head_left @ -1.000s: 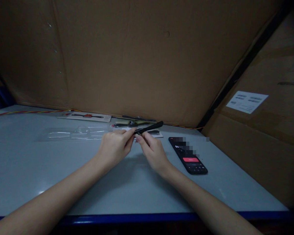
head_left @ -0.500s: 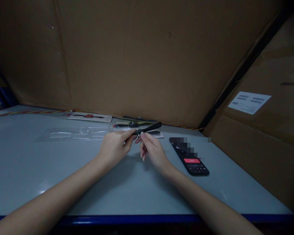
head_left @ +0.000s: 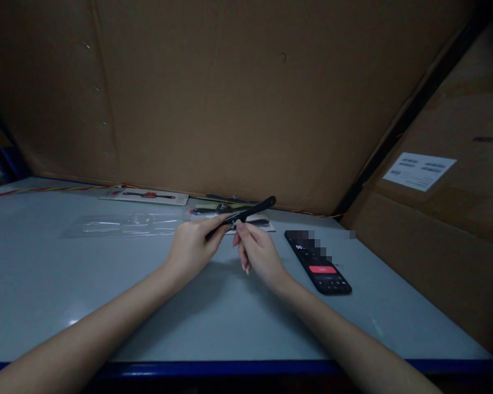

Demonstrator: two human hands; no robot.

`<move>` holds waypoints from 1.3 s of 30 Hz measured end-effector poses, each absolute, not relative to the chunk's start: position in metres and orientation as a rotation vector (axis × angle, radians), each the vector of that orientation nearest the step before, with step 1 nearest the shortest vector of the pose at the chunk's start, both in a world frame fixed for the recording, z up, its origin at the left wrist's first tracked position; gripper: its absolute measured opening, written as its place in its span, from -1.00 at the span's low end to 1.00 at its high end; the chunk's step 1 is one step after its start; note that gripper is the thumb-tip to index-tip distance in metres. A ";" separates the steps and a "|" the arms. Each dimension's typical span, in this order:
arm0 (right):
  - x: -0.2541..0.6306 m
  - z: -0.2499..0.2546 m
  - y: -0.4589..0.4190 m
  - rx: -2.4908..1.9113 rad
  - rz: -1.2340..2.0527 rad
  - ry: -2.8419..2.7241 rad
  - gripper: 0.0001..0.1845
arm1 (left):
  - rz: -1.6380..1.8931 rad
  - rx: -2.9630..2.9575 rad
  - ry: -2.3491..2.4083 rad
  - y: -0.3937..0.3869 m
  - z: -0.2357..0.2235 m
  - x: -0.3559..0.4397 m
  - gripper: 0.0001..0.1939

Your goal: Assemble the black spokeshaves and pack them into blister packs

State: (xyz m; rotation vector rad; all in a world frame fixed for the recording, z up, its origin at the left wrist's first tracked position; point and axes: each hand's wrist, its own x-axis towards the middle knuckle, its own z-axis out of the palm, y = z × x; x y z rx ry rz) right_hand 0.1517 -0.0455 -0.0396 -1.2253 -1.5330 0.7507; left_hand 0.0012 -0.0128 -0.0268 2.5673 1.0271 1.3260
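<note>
Both hands grip one black watch strap (head_left: 252, 210) just above a grey workbench (head_left: 107, 306). The left hand (head_left: 191, 251) pinches it between thumb and fingers, wrist angled inward; the right hand (head_left: 261, 254) closes on it near a metal buckle (head_left: 234, 223). Nearby lie one phone (head_left: 318, 268), one clear plastic tray (head_left: 123, 225) and two printed cards (head_left: 143, 197).

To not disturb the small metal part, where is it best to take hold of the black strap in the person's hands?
Probably at the raised free end of the black strap, coming from above and the far right. That end sticks out past the right hand, clear of the fingers, while the left hand and the small metal part crowd the middle.
</note>
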 end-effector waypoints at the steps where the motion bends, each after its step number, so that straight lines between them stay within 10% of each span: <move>1: 0.153 -0.039 -0.046 -1.282 0.529 -1.599 -0.57 | 1.314 2.550 1.031 -0.013 -0.026 0.001 -0.69; 10: 0.157 -0.026 -0.054 -1.372 -0.504 -1.918 -0.68 | 1.317 2.671 1.093 -0.014 -0.026 0.001 -0.68; 20: 0.151 -0.035 -0.043 -1.167 0.992 -1.493 -0.51 | 1.247 2.572 1.081 -0.016 -0.023 0.001 -0.70; 32: 0.160 -0.030 -0.051 -1.315 -0.462 -1.857 -0.75 | 1.189 2.464 1.127 -0.017 -0.019 0.002 -0.70; 39: 0.151 -0.032 -0.046 -1.254 0.512 -1.572 -0.63 | 1.217 2.578 1.136 -0.014 -0.025 0.002 -0.70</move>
